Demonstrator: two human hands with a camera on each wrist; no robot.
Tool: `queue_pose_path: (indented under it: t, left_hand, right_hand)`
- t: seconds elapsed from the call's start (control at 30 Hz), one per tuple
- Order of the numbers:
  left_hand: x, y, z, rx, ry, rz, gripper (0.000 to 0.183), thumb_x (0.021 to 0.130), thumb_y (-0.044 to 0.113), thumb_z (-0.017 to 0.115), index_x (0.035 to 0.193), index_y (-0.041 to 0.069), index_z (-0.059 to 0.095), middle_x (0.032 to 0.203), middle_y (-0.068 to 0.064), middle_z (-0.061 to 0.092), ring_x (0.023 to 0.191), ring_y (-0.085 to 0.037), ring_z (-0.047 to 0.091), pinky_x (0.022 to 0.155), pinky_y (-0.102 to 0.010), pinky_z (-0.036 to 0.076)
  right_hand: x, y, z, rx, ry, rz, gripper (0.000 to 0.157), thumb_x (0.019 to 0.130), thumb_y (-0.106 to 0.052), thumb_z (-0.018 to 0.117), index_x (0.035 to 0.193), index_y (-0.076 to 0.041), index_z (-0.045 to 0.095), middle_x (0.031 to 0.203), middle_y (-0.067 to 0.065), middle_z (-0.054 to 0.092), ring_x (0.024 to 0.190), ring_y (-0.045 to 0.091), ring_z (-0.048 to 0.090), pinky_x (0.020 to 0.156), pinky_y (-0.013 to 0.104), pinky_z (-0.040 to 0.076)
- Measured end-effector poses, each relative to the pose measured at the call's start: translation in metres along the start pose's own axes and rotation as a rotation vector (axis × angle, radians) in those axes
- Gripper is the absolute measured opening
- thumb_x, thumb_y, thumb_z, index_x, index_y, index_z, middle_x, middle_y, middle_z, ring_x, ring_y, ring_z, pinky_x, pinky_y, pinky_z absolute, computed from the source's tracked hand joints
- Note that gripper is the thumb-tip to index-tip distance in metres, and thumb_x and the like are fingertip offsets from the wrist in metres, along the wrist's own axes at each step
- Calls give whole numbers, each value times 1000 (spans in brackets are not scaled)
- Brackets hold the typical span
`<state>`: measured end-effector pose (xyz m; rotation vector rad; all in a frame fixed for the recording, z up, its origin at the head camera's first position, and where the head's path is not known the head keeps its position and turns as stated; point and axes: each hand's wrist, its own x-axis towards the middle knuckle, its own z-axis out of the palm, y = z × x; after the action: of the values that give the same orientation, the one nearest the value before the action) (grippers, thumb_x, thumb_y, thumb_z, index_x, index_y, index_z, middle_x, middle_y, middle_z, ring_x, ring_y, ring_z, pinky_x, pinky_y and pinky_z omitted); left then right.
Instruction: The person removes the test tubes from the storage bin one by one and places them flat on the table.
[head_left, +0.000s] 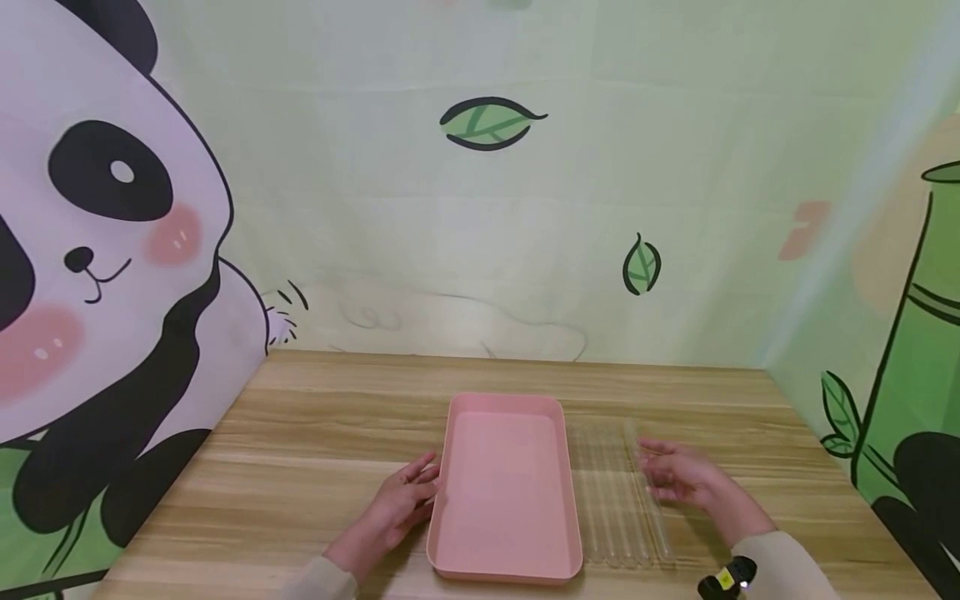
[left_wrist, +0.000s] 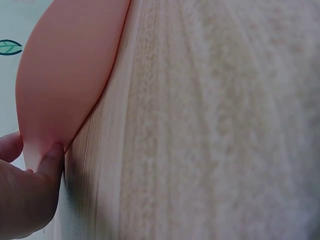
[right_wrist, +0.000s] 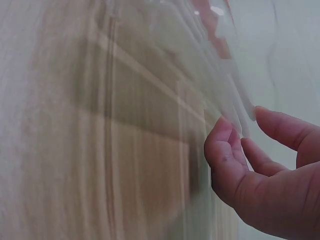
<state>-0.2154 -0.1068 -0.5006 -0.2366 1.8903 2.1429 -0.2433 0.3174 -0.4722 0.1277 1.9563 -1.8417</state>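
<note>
A pink rectangular tray [head_left: 504, 492] lies lengthwise on the wooden table. My left hand [head_left: 393, 510] is at its left side, fingers loosely extended; in the left wrist view a fingertip touches the outer wall of the tray [left_wrist: 67, 65]. Right beside the tray lies a see-through, ribbed plastic piece [head_left: 611, 496], long ridges running front to back. My right hand [head_left: 688, 479] is at its right edge with the fingers relaxed. The right wrist view has the fingertips right at the clear plastic edge, thumb and fingers spread apart.
The wooden table [head_left: 315, 433] ends at a backdrop [head_left: 675, 150] printed with a panda, leaves and bamboo. A black device with a yellow label [head_left: 726, 578] sits on the right wrist by the pale sleeve.
</note>
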Motion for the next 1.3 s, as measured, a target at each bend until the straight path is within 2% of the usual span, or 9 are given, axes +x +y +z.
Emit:
queue_pose_path:
  t: [0.2, 0.43, 0.53, 0.8, 1.03, 1.3]
  left_hand:
    - [1, -1, 0, 4, 0, -6, 60, 101, -1, 53, 157, -2, 33, 159, -35, 35, 134, -33, 55, 107, -47, 53]
    - [0, 0, 0, 2, -6, 2, 59, 101, 0, 53, 157, -2, 33, 158, -35, 36, 133, -32, 55, 101, -40, 55]
    - [0, 0, 0, 4, -8, 1, 60, 101, 0, 54, 157, -2, 33, 158, -35, 36, 133, -32, 55, 103, -41, 55]
    - [-2, 1, -1, 4, 0, -12, 59, 101, -1, 53, 157, -1, 34, 158, -34, 38, 127, -27, 59, 98, -36, 56]
    - [-3, 2, -1, 2, -9, -11, 59, 101, -2, 52, 157, -1, 33, 158, -34, 37, 133, -32, 56, 105, -43, 54]
    - [-4, 4, 0, -2, -9, -12, 60, 101, -1, 53, 157, -1, 33, 158, -34, 36, 131, -30, 56, 101, -39, 55]
  right_hand:
    - [-1, -1, 6, -42, 45, 20, 67, 99, 0, 53, 155, 9, 19, 94, -17, 65, 83, 3, 58, 74, 26, 55]
    - [3, 0, 8, -65, 88, 44, 66, 99, -1, 54, 155, 8, 20, 90, -15, 64, 82, 4, 57, 73, 26, 55]
    - [4, 1, 8, -68, 105, 53, 66, 99, -1, 55, 155, 8, 22, 89, -15, 65, 82, 4, 58, 72, 26, 55]
    - [6, 1, 9, -63, 111, 54, 65, 101, -2, 54, 155, 9, 21, 89, -14, 66, 80, 3, 59, 71, 25, 56]
    - [5, 0, 10, -88, 116, 54, 64, 101, -2, 53, 154, 11, 21, 92, -12, 66, 82, 4, 58, 72, 25, 57]
    - [4, -3, 14, -103, 136, 59, 63, 101, -2, 54, 153, 13, 22, 92, -9, 65, 81, 4, 57, 70, 24, 57]
